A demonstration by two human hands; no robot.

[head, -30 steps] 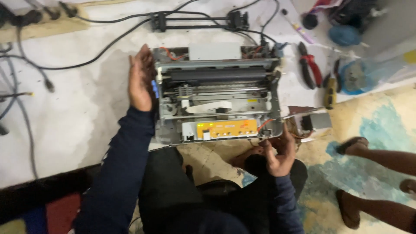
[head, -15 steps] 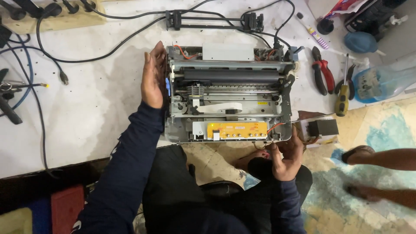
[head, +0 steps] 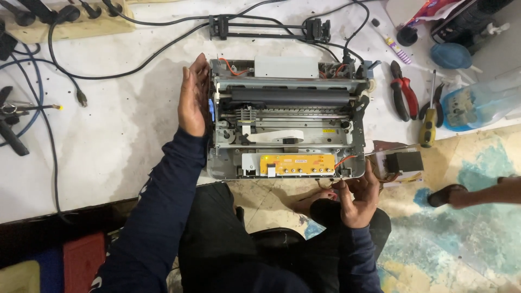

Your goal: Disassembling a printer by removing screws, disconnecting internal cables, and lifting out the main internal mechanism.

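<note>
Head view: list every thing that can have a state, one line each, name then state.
printer: cover off, insides bare, on the white surface
left hand: flat against the printer's left side
right hand: at the printer's front right corner
red-handled pliers: lying flat, untouched
yellow-handled screwdriver: lying flat, untouched
power strip: plugs in

- Power strip [head: 65, 21] cut off at the table's far left corner.
- Right hand [head: 358, 198] fingertips hidden beneath the opened printer [head: 287, 122].
- Plastic bag [head: 483, 100] contents blurred.
</note>
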